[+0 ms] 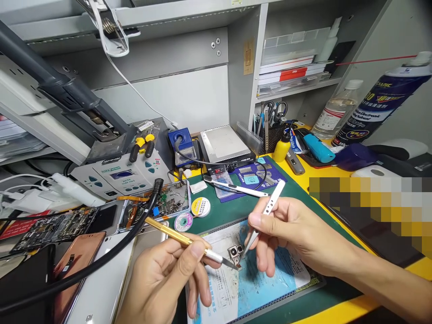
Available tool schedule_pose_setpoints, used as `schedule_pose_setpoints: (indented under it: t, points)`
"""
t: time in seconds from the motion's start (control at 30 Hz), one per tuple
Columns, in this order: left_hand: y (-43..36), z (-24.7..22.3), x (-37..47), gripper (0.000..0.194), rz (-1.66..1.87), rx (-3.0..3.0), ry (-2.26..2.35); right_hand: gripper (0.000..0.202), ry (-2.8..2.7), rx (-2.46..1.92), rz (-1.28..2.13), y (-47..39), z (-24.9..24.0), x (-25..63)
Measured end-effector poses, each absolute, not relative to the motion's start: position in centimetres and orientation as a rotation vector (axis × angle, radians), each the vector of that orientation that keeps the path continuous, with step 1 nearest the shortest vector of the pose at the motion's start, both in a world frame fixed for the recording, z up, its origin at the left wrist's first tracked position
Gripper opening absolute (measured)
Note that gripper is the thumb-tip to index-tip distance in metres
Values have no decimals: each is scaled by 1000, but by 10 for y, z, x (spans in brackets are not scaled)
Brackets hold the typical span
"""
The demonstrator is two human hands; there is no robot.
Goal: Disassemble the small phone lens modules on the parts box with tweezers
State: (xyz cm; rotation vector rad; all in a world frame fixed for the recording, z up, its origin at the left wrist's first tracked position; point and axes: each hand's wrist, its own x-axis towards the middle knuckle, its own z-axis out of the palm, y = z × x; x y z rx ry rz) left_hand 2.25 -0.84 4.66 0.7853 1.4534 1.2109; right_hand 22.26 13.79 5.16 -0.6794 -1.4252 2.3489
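My left hand (pixel 175 274) pinches a gold and silver craft knife (pixel 180 237), its blade pointing right. My right hand (pixel 280 229) holds metal tweezers (pixel 266 215) with their tips down. Both tool tips are at a small camera module (pixel 234 252) with two lenses, lying on a blue and white sheet (pixel 259 288). The blade lies over the lower end of the module, and the tweezers' tips are at its right side. Whether the tips grip the module cannot be made out.
A black cable (pixel 124 256) arches across the left side over phones (pixel 81 256) and circuit boards (pixel 60 229). Solder spools (pixel 183 222) sit behind my left hand. A rework station (pixel 123 175), yellow bottle (pixel 282 147) and spray can (pixel 381 103) stand further back.
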Motion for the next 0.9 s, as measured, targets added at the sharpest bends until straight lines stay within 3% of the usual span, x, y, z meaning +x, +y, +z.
schedule_pose_setpoints:
  t: [0.9]
  points:
    - [-3,55,40,54,1277,647,1371,40,-1371,-628,2352,135,51,217]
